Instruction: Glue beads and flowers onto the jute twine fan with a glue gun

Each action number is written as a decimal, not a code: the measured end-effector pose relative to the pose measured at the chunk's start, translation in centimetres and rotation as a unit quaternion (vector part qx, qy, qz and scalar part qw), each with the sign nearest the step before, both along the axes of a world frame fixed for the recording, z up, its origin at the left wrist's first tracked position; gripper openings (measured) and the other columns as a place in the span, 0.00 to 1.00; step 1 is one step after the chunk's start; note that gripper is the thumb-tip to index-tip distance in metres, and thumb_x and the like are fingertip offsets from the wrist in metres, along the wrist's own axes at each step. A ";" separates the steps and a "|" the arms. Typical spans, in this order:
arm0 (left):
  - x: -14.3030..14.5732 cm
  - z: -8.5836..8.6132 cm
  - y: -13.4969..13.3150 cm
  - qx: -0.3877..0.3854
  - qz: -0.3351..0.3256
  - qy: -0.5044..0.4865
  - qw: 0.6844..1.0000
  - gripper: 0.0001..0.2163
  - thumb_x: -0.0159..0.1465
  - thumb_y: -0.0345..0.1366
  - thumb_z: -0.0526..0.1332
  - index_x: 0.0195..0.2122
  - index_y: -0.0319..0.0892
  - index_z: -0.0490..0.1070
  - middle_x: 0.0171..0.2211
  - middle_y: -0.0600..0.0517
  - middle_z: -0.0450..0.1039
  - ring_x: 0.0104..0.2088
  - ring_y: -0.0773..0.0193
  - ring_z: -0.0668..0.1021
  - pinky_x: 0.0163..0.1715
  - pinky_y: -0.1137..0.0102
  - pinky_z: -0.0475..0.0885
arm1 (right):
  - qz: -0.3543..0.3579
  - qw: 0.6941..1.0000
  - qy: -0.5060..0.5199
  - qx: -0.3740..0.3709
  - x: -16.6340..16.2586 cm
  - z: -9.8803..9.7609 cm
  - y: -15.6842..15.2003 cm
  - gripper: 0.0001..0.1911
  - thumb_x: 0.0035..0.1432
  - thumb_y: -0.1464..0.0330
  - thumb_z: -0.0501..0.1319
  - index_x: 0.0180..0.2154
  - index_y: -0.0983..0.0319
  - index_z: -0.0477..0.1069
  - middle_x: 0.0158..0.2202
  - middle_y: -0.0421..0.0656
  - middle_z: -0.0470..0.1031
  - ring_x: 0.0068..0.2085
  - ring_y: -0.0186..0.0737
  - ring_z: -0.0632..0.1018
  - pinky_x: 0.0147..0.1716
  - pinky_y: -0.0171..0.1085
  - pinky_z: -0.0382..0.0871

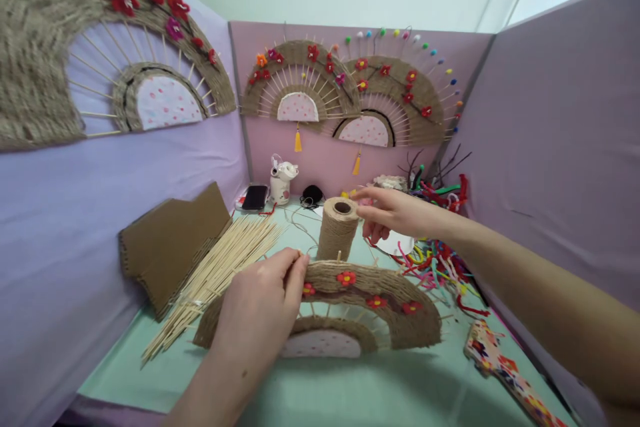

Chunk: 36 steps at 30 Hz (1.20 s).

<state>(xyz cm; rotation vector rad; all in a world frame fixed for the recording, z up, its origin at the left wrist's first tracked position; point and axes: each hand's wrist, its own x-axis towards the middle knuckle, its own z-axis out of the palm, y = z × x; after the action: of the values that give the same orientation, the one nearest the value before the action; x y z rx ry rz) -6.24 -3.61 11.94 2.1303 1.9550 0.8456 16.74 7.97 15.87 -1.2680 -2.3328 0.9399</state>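
My left hand pinches the top edge of a twine-woven fan that stands tilted on the table. Red flowers with yellow centres dot the fan's band, and stick ends poke out of its rim. Its base is a pale, dotted half-circle, partly covered by my left wrist. Behind the fan a spool of twine stands upright. My right hand is beside the spool's top, fingers apart and partly bent, holding nothing I can see. Whether its fingertips touch the spool I cannot tell.
A bundle of thin sticks and brown cardboard lie left. Coloured pipe cleaners heap at right, near a flower-patterned glue gun-like object. A phone lies at the back. Finished fans hang on the partitions.
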 end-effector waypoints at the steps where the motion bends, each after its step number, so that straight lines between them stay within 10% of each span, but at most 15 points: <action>1: 0.0 0.1 0.2 0.000 0.001 0.004 1.000 0.15 0.66 0.42 0.48 0.26 0.45 0.68 0.21 0.54 0.70 0.24 0.65 0.70 0.25 0.70 0.55 | 0.029 0.999 0.010 0.008 0.8 0.6 -1.4 0.22 0.63 0.56 0.52 0.52 0.62 0.65 0.33 0.45 0.79 0.32 0.40 0.79 0.30 0.36 0.71; 8: 0.3 0.4 1.3 0.018 0.001 0.015 1.000 0.16 0.65 0.41 0.48 0.24 0.44 0.68 0.22 0.53 0.71 0.24 0.64 0.69 0.26 0.69 0.55 | -0.007 0.994 -0.010 0.104 2.5 -2.5 -7.7 0.11 0.56 0.62 0.61 0.41 0.58 0.73 0.37 0.40 0.77 0.37 0.39 0.76 0.36 0.35 0.67; 17: 1.1 2.1 6.8 0.071 0.000 0.038 0.997 0.17 0.65 0.41 0.48 0.28 0.43 0.74 0.28 0.47 0.76 0.30 0.59 0.74 0.29 0.69 0.59 | -0.088 0.960 0.095 0.250 2.2 -2.5 -2.4 0.08 0.55 0.64 0.58 0.30 0.60 0.73 0.28 0.39 0.75 0.30 0.38 0.73 0.32 0.35 0.65; 29: 1.7 -0.1 11.2 0.066 0.003 0.025 0.997 0.18 0.65 0.43 0.49 0.36 0.41 0.77 0.35 0.42 0.78 0.36 0.54 0.76 0.35 0.67 0.65 | -0.118 0.952 0.091 0.269 2.8 -6.4 2.2 0.09 0.57 0.65 0.59 0.36 0.61 0.74 0.34 0.41 0.78 0.35 0.39 0.76 0.37 0.37 0.67; 36: 1.4 0.0 9.7 0.156 -0.017 -0.201 0.967 0.12 0.62 0.42 0.55 0.37 0.41 0.75 0.34 0.48 0.76 0.35 0.60 0.75 0.36 0.69 0.65 | -0.173 0.931 0.098 0.308 3.6 -5.0 0.4 0.12 0.56 0.66 0.60 0.43 0.61 0.72 0.44 0.47 0.77 0.45 0.45 0.75 0.46 0.43 0.66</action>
<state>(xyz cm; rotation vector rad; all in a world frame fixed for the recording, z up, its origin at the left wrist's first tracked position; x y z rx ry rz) -4.85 6.06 11.97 1.9267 1.6601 1.5276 20.38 8.34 10.85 -1.1829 -1.9243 0.1762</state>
